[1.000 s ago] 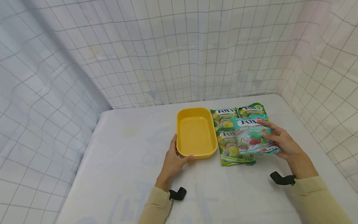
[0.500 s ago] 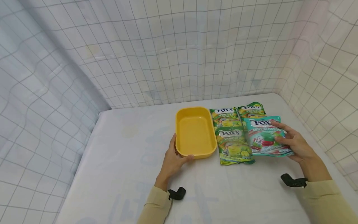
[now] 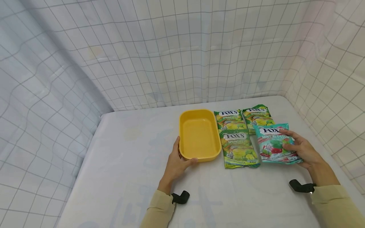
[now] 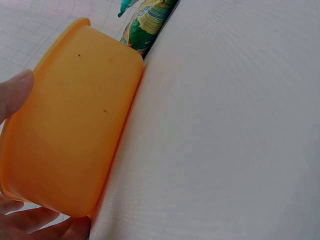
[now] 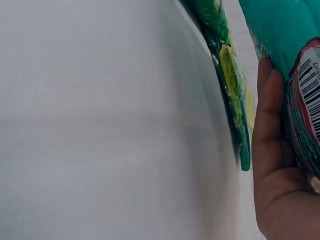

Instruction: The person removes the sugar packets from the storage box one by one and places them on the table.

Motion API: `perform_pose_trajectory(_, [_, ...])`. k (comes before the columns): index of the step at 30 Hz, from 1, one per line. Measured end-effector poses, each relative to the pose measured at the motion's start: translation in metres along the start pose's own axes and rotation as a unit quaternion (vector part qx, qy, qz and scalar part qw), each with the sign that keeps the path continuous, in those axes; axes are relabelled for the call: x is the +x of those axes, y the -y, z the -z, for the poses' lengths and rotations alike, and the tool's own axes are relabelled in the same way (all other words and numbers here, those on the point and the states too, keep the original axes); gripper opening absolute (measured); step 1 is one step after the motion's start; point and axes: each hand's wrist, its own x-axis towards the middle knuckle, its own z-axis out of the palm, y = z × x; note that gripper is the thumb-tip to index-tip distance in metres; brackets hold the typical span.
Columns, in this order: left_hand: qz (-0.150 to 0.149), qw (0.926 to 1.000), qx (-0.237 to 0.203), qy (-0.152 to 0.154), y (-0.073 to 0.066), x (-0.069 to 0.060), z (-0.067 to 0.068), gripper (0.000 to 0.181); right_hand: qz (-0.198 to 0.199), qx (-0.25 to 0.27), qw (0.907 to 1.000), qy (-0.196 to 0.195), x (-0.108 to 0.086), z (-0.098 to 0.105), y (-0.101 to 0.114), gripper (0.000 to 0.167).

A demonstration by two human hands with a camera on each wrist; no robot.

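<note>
A yellow plastic tub [image 3: 200, 135] stands on the table with nothing inside it. My left hand [image 3: 176, 163] grips its near left corner, thumb at the near rim and fingers along the left side; the left wrist view shows the tub's outer wall [image 4: 75, 115] between thumb and fingers. In my right hand [image 3: 303, 150] is a teal bag of Fox's Mint Blossom candy [image 3: 273, 144], held by its right side. The right wrist view has the bag raised above the table, fingers behind its barcode side. The bag is close to three green Fox's Spring Tea candy bags.
One green bag [image 3: 239, 150] lies right of the tub, another [image 3: 229, 119] behind it, and a third [image 3: 258, 115] at the back right. White table cloth [image 3: 134, 158] spreads to the left and front. Gridded white curtains [image 3: 182, 53] hang behind and at both sides.
My right hand has carried the teal bag to the right and slightly nearer, off the green bags it was covering. The left hand and tub have stayed in place.
</note>
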Motion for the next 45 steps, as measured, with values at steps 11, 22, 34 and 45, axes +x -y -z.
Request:
perform_pose_trajectory(11, [-0.012, 0.9999, -0.012, 0.002, -0.017, -0.008, 0.004, 0.111, -0.025, -0.074, 0.9967, -0.02, 0.003, 0.004, -0.007, 0.054])
perform_pose_trajectory(22, [-0.008, 1.0, -0.005, 0.003, -0.018, -0.008, 0.004, 0.112, -0.054, -0.182, 0.9807, -0.046, 0.007, 0.002, -0.007, 0.059])
perform_pose_trajectory(34, [-0.006, 1.0, -0.001, -0.003, 0.006, 0.0, 0.0, 0.116, -0.056, -0.239, 0.968, -0.054, 0.008, -0.003, -0.003, 0.056])
perform_pose_trajectory(45, [-0.019, 0.9998, 0.0, -0.011, 0.03, 0.006, -0.002, 0.123, -0.032, -0.388, 0.9186, -0.068, 0.008, -0.012, -0.001, 0.063])
